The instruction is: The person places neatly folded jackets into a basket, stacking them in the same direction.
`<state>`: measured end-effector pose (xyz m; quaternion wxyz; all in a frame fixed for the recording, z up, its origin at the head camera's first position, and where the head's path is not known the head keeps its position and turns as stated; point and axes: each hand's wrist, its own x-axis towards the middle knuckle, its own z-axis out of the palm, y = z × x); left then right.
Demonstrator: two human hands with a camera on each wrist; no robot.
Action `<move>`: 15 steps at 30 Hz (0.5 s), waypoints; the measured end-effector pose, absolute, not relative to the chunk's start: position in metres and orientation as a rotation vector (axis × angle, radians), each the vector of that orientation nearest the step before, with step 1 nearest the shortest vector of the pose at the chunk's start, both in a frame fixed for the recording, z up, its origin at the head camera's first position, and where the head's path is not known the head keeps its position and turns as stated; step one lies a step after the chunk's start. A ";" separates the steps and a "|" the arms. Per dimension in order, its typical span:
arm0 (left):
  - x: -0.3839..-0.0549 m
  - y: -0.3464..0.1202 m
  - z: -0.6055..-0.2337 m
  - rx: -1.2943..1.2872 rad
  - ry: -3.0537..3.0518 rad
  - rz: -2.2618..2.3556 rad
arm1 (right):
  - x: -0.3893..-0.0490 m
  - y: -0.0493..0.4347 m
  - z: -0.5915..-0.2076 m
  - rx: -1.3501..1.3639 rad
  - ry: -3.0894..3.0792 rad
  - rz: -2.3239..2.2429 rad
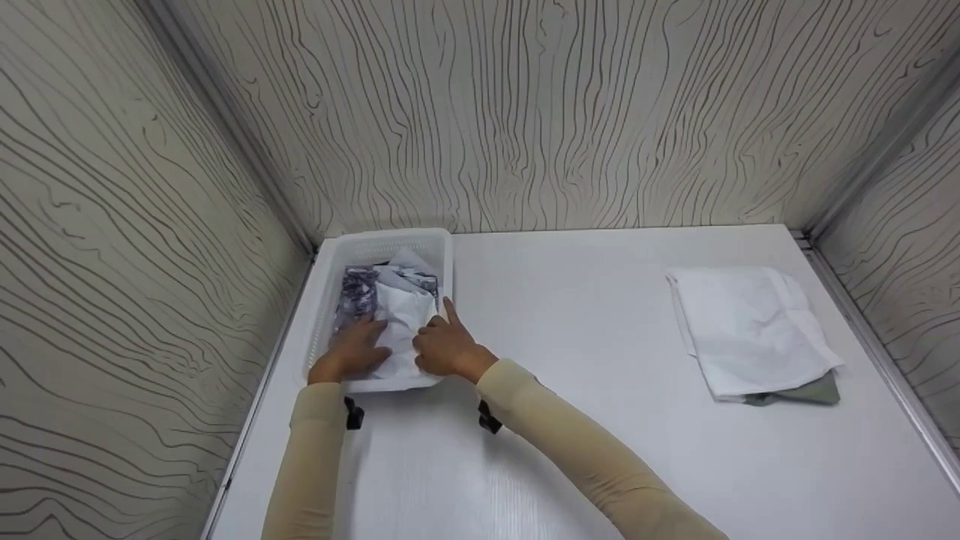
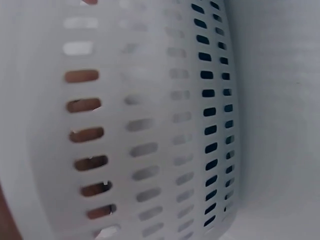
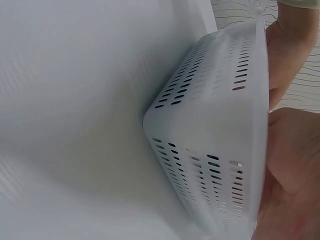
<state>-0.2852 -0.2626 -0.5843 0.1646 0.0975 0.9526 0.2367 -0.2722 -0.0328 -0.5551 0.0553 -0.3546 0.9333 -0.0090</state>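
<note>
A folded white cloth (image 1: 405, 319) lies on top inside a white basket (image 1: 448, 262), next to a purple-and-grey patterned piece (image 1: 358, 289), as I watch two hands at work over my remote feed. The left hand (image 1: 352, 351) rests over the cloth and the patterned piece, its grip spread, thumb apart from the fingers. The right hand (image 1: 446, 348) touches the cloth's right side, index finger extended near the rim, the others bent; whether that grip pinches the cloth I cannot tell. From the right wrist, I see both hands beyond the basket's rim and its slotted walls. The basket stands at the far left corner of a white table (image 1: 562, 315). Well apart, at right, a folded white sheet (image 1: 757, 330) covers part of a green cloth (image 1: 814, 391). Wood-grain-patterned walls (image 1: 495, 112) enclose the scene.
</note>
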 end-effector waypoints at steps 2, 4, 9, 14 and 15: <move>-0.287 -0.263 -0.590 0.313 2.737 0.636 | -0.273 -0.033 -0.556 -1.061 2.830 -0.014; -0.289 -0.264 -0.593 0.318 2.738 0.625 | -0.273 -0.033 -0.556 -1.054 2.833 -0.013; -0.285 -0.261 -0.583 0.300 2.732 0.647 | -0.272 -0.031 -0.557 -1.077 2.851 -0.055; -0.279 -0.258 -0.574 0.234 2.719 0.737 | -0.273 -0.028 -0.557 -1.120 2.852 -0.108; -0.278 -0.257 -0.573 0.224 2.720 0.752 | -0.273 -0.027 -0.557 -1.129 2.850 -0.110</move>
